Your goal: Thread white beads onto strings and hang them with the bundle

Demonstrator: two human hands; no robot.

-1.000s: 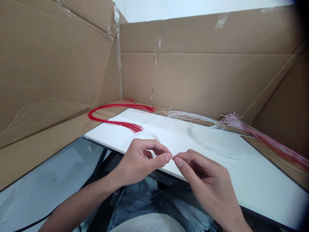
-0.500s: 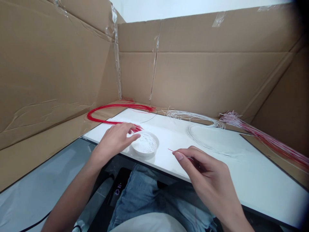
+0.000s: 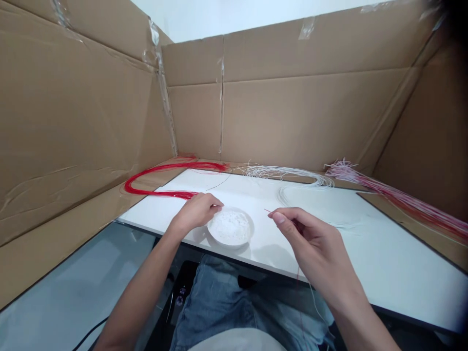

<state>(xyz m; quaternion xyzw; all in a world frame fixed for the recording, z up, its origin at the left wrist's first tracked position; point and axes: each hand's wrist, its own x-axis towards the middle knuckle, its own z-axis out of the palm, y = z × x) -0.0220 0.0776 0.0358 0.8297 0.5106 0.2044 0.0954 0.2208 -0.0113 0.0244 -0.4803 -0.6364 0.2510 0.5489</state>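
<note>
My left hand is at the left rim of a shallow white bowl, with its fingertips closed together. Whatever those fingers may hold is too small to see. Inside the bowl lie many small white pieces. To the right of the bowl, my right hand pinches a thin red wire between thumb and index finger, its short tip pointing left toward the bowl. Below that hand, a red strand and a pale strand hang down past the table edge.
A red wire bundle curves at the back left of the white table. White wires lie at the back middle, and a red-and-white bundle at the right. Cardboard walls enclose the table.
My left thumb and fingers, apart over the bowl's edge before, have closed at its left rim. The bowl sits slightly farther right. My right hand still pinches the red wire; the view has shifted slightly.
</note>
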